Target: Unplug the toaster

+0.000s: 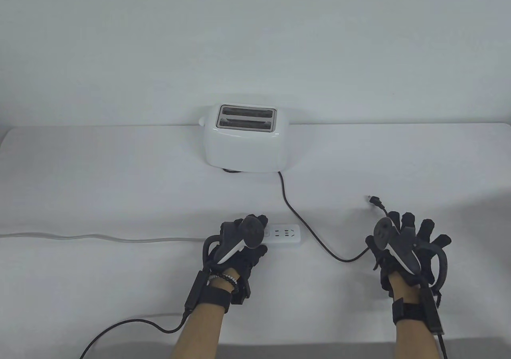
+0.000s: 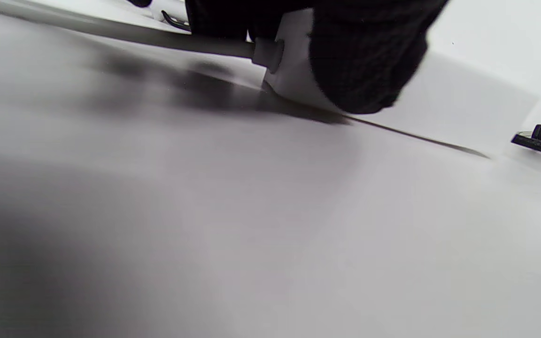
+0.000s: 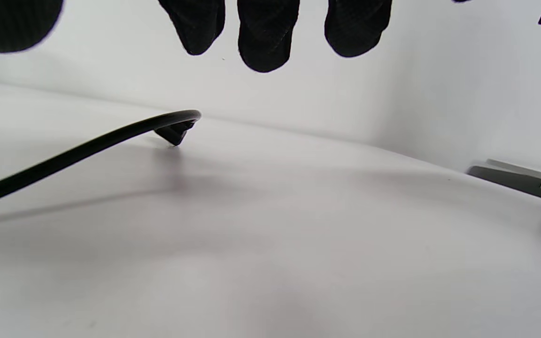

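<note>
Table view, lower centre: left hand [image 1: 239, 242] rests its fingers [image 2: 369, 61] on the power strip [image 1: 284, 234]. Lower right, right hand [image 1: 407, 247] spreads its fingers [image 3: 265, 37], holding nothing; the plug [image 1: 374, 202] lies loose beyond. Toaster [image 1: 245, 137] sits centre, farther back on the desk [image 1: 100, 175].

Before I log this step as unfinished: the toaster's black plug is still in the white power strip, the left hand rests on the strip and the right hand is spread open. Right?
Not quite. The black plug is out of the white power strip: the table view shows it lying on the table beyond the right hand, apart from the strip. The left hand does rest on the strip, and the right hand is spread open.
</note>
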{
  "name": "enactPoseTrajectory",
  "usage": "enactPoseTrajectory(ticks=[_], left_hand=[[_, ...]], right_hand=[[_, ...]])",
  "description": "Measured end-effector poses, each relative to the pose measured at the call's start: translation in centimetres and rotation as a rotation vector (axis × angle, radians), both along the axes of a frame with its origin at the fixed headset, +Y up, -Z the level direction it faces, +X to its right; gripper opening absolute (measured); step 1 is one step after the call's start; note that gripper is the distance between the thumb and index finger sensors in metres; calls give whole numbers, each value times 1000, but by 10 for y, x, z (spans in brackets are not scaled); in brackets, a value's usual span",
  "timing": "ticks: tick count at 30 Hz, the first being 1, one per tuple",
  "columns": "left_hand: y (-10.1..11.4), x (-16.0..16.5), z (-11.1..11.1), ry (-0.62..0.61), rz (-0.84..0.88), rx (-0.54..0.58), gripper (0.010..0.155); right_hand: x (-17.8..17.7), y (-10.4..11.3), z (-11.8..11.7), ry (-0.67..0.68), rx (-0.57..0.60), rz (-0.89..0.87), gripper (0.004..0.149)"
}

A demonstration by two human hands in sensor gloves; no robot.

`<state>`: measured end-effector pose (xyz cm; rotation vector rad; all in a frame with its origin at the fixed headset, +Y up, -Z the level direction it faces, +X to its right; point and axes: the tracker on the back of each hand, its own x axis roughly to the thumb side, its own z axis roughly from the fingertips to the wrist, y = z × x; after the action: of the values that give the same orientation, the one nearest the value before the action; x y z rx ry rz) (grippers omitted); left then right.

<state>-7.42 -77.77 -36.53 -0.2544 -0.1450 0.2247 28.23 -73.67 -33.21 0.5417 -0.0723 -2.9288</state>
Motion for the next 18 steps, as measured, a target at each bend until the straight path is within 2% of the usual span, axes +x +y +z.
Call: enactPoseTrajectory(ticks=[6,11,18], left_hand=[[12,-1,6,-40,-165,93,100],[30,-15,12,2,-161,87,102],[42,-35,27,34,-155,76,102]], right_hand=[[-13,6,10,48,13,-52,95],[-35,15,15,129,43,-66,96],[-73,21,18,218,68,-88,97]])
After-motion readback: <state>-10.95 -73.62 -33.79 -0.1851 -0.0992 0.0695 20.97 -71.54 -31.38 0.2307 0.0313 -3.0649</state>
